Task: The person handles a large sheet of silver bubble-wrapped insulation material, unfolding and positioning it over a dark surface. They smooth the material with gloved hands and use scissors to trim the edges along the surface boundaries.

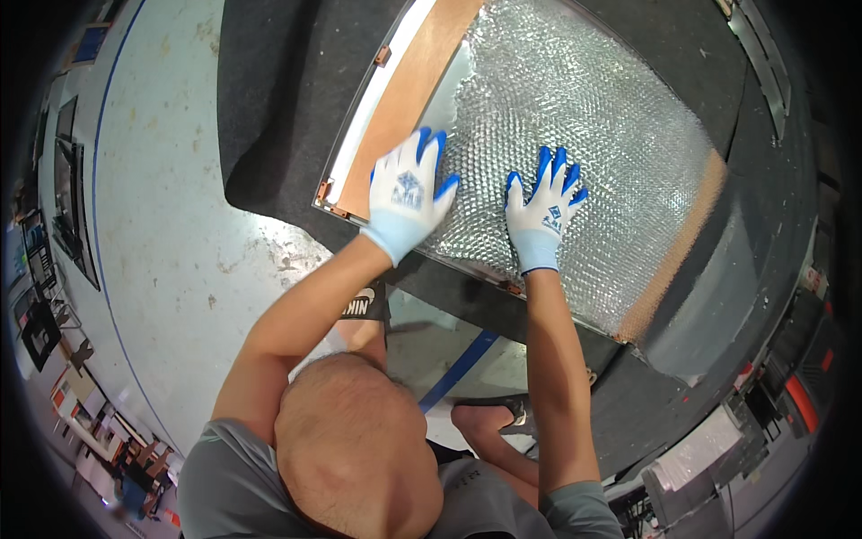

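A sheet of shiny, see-through bubble wrap (620, 171) covers most of a thin framed panel. My right hand (546, 207), in a white glove with blue fingertips, lies flat on the wrap with fingers spread. Farther left, my left hand (409, 193) in a matching glove rests palm down, its fingers loosely stretched and thumb apart. It sits across the wrap's left edge and a brown wood-toned strip (395, 103). Beside that strip runs a white border (348, 153). Small brown clips (382, 56) sit along the frame's edge. Neither hand grips anything; the palms are hidden.
The panel lies on a work surface with a dark cover (269, 117). Metal strips (763, 58) lie at the far right. Left is a pale floor (171, 180) with a blue line and cluttered items beyond. A wrapped block (696, 449) stands at the lower right.
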`<state>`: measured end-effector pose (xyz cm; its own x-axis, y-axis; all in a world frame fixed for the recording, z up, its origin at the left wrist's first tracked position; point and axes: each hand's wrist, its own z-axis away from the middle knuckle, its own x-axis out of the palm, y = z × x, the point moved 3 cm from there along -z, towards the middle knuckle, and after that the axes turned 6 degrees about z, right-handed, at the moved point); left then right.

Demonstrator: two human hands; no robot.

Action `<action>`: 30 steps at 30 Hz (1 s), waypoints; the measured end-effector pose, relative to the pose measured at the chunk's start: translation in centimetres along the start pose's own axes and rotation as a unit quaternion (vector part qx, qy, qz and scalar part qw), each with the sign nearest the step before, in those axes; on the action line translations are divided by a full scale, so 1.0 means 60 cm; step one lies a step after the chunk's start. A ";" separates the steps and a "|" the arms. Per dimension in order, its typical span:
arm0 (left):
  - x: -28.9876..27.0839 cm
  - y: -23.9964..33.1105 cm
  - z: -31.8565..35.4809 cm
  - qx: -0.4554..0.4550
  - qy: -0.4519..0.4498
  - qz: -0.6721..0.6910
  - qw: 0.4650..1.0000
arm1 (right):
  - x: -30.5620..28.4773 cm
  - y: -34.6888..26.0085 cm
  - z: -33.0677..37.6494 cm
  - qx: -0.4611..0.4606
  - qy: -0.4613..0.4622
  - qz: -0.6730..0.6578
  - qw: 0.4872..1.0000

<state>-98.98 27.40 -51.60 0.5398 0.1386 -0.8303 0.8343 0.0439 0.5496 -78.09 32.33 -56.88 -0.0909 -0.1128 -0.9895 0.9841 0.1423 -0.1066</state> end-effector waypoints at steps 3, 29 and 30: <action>0.021 -0.012 -0.056 -0.096 -0.129 0.023 0.987 | 0.004 0.003 0.006 0.019 0.004 0.010 1.000; 0.056 -0.119 -0.220 -0.314 -0.189 0.520 0.772 | 0.004 0.052 0.015 0.068 0.040 -0.019 0.997; 0.060 -0.112 -0.233 -0.314 -0.191 0.476 0.799 | -0.002 0.050 0.012 0.071 0.048 -0.014 0.996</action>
<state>-104.23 41.46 -57.01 0.9911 0.0979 0.0905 -0.1315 0.6028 0.7870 -74.99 32.10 -57.00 -0.1258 -0.0196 -0.9919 0.9921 -0.0016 -0.1258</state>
